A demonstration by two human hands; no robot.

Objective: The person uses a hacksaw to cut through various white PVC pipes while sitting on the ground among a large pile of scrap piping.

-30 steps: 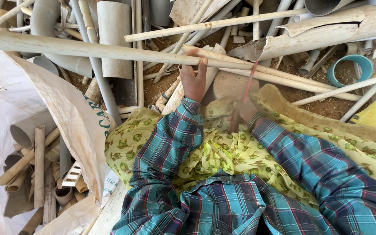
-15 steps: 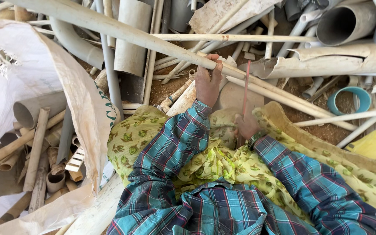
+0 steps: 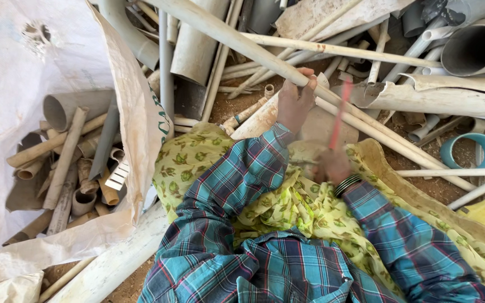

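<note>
My left hand (image 3: 294,100) grips a long dirty white plastic pipe (image 3: 225,35) that slants from the upper middle down to the right. My right hand (image 3: 332,166) is blurred with motion and holds a thin red-handled tool (image 3: 338,115) raised up against that pipe, just right of the left hand. What the tool's head is I cannot make out. Both arms wear a blue-green checked shirt, and a yellow leaf-print cloth (image 3: 197,163) lies over my lap.
A heap of broken white and grey pipes (image 3: 399,95) covers the ground ahead. A large white sack (image 3: 136,134) at left holds several cut pipe pieces (image 3: 68,163). A teal ring (image 3: 472,151) lies at right. Bare brown soil shows between pipes.
The view has tilted down and left, showing more of the sack. My left hand slid along and keeps its grip on the long pipe; my right hand swings the red-handled tool.
</note>
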